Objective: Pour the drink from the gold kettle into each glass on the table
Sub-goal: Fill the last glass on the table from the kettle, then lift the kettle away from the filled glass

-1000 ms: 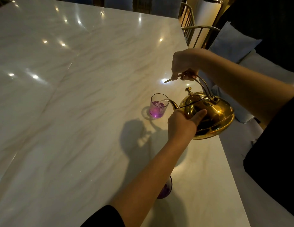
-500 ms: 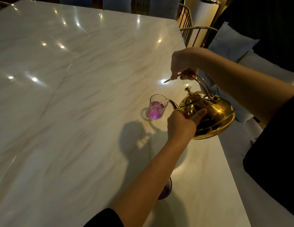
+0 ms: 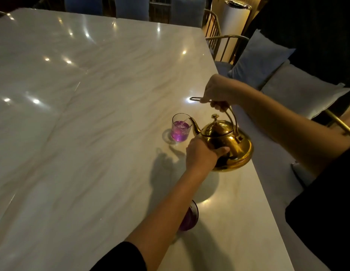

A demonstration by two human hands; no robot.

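The gold kettle (image 3: 227, 142) is tilted over the marble table (image 3: 92, 133), its spout at the rim of a clear glass (image 3: 181, 127). A thin stream runs into the purple drink that fills most of this glass. My right hand (image 3: 219, 90) grips the kettle's wire handle from above. My left hand (image 3: 202, 154) is pressed against the kettle's near side, steadying its body. A second glass (image 3: 188, 218) with purple drink stands nearer to me, mostly hidden behind my left forearm.
The table's right edge runs just under the kettle. Beyond it are a bench with grey and blue cushions (image 3: 258, 57) and a gold-framed chair (image 3: 221, 42). More chairs stand at the far end of the table.
The level of purple drink in the far glass has risen. The kettle and both hands hold nearly the same pose; the view has shifted slightly.
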